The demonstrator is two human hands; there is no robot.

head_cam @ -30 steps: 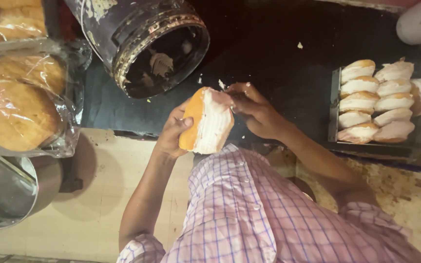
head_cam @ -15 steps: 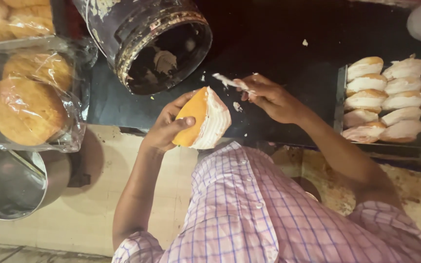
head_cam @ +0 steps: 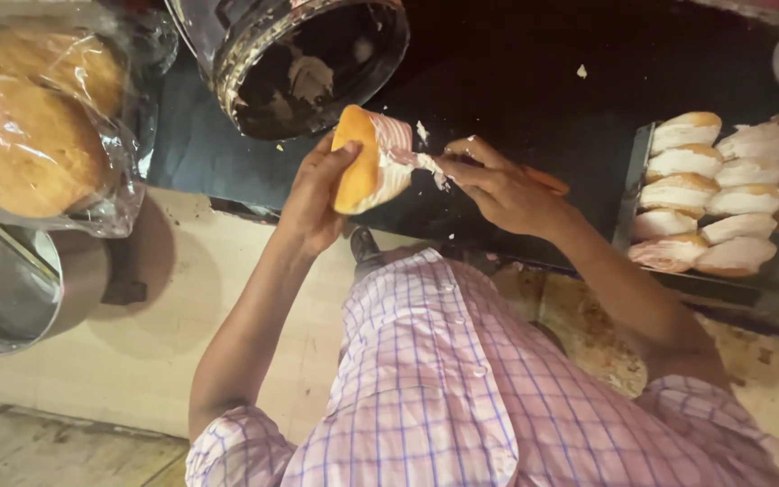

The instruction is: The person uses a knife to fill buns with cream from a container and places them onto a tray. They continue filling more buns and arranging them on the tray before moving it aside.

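1. I see my left hand (head_cam: 317, 194) clamped around a split bun (head_cam: 367, 160), holding it tilted over the dark counter (head_cam: 534, 81), just below the bucket.
2. My right hand (head_cam: 498, 185) pinches a small knife (head_cam: 426, 164); its tip touches the bun's white cut face.
3. The dark bucket (head_cam: 304, 59) lies on its side with its mouth toward me, with white smears inside.
4. The tray (head_cam: 633, 180) on my right holds rows of filled buns (head_cam: 710, 194).
5. Clear plastic bags (head_cam: 128, 180) on my left hold whole buns (head_cam: 24, 144).
6. A steel pot (head_cam: 11, 289) stands below them; I cannot tell its contents.
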